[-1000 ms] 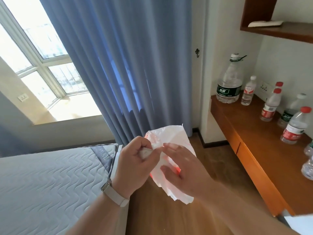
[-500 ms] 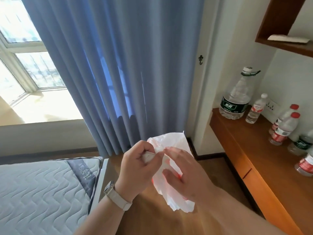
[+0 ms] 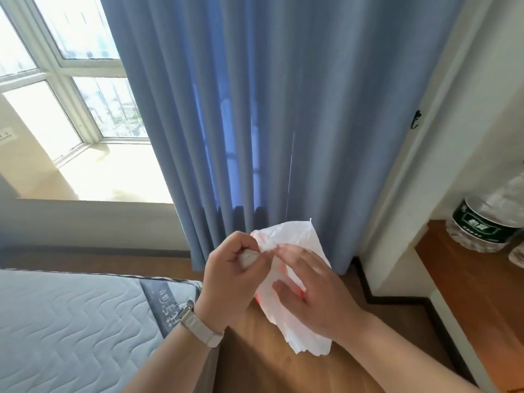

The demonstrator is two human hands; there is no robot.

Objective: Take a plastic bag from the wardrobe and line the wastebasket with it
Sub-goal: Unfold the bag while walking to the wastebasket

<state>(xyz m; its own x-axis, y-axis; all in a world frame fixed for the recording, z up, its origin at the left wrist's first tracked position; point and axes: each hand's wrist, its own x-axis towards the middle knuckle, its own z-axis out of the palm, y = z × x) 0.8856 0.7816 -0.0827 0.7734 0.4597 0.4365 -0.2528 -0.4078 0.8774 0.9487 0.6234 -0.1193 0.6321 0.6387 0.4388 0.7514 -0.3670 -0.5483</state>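
Note:
A thin white plastic bag [image 3: 295, 236] with some red print hangs crumpled between both hands, low in the middle of the view. My left hand [image 3: 229, 279], with a pale watch strap on its wrist, pinches a bunched top corner of the bag. My right hand [image 3: 314, 293] lies over the bag's front with thumb and forefinger at the same edge, the other fingers spread. The bag's lower end dangles below my right wrist. Neither wastebasket nor wardrobe is in view.
A blue curtain [image 3: 255, 109] hangs straight ahead beside a bright window [image 3: 71, 95]. A quilted grey mattress [image 3: 71, 330] fills the lower left. On the right, a wooden desk [image 3: 476, 285] carries a large water bottle [image 3: 487, 222]. Wooden floor [image 3: 269, 364] lies below my hands.
The view has swung left and up, so most desk bottles and the shelf have left the frame. Both hands keep working at the bag's top edge in much the same grip.

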